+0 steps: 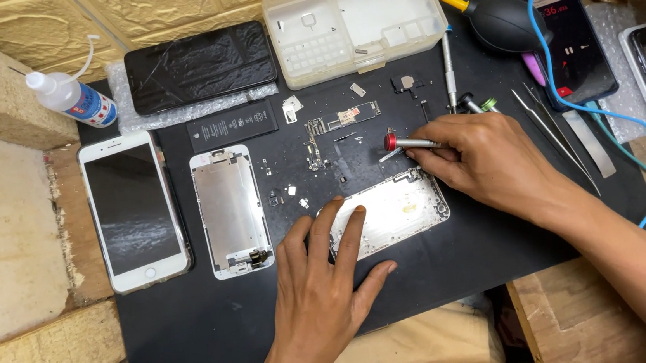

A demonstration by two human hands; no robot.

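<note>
Gripping screwdriver [407, 143] over phone housing [396, 214]

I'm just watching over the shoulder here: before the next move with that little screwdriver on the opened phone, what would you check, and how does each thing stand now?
1. Phone housing held steady: ok, the left hand presses flat on its near end.
2. Screwdriver gripped: ok, the right hand pinches it, red cap pointing left.
3. Tip seated in a screw: cannot tell, fingers hide it.
4. Loose parts clear of the hands: not ok, small bits lie scattered on the black mat beside the housing.
5. Logic board out of the way: ok, it lies apart, behind the housing.
6. Tweezers within reach: ok, just right of the right hand.
</note>
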